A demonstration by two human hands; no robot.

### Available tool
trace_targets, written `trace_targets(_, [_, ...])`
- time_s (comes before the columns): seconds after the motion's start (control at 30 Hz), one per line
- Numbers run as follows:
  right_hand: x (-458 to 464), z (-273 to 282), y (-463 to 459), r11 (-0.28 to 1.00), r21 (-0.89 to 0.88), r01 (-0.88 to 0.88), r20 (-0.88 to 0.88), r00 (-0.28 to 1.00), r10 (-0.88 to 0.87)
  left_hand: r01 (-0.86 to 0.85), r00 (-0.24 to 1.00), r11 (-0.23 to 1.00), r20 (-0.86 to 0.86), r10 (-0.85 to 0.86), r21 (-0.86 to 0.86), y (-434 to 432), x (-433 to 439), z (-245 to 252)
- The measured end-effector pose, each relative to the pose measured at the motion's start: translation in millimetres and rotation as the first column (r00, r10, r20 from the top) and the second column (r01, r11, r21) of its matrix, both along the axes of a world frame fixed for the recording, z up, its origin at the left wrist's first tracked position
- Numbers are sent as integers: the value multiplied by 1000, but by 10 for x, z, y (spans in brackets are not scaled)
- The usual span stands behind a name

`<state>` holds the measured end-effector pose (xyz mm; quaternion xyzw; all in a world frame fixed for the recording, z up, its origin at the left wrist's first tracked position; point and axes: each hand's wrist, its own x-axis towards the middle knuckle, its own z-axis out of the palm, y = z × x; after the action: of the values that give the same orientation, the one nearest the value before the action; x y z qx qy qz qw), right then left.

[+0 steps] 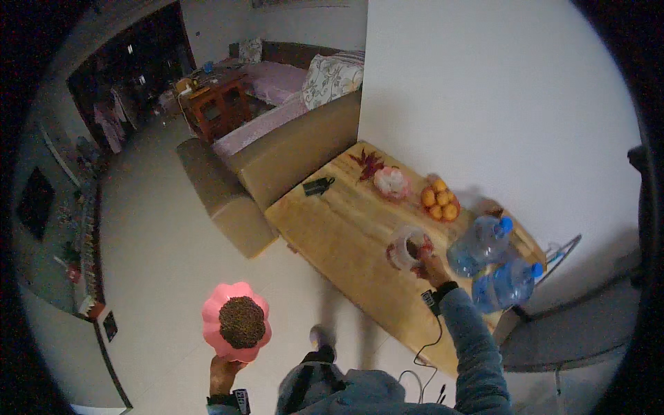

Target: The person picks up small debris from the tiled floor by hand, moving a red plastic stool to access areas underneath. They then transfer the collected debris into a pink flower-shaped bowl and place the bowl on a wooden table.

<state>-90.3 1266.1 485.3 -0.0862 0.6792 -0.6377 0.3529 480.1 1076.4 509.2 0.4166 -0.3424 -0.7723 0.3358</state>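
My left hand (pixel 223 374) grips the lower edge of a pink flower-shaped bowl (pixel 211 317), which it holds out above the floor. Small brown grains or seeds (pixel 241 322) fill the middle of the bowl. Over the wooden table (pixel 342 244), my right hand (pixel 431 265) has its fingers closed on the side of a clear container (pixel 398 253) with red markings. Something dark shows inside the container near my fingers; blur hides what it is. Two large clear water bottles (pixel 485 236) with blue caps stand just right of this hand.
Along the wall are oranges (pixel 441 201) in a reddish holder, a pink-and-white flower-shaped dish (pixel 392 182) and a dark red plant (pixel 367 164). A black object (pixel 318 186) lies at the far left. A sofa (pixel 301 150) adjoins the table; a cable (pixel 428 345) hangs by its near edge.
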Motion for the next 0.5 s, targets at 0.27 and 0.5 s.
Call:
trace_targets(0.27, [11, -389, -453, 988, 157, 0, 181, 983, -28, 86, 981, 996, 171, -88, 19, 400, -8, 377])
trace_targets(0.5, [-417, -1279, -2018, 973, -230, -29, 207, 975, 78, 124, 930, 905, 365, 36, -407, -30, -1123, 694])
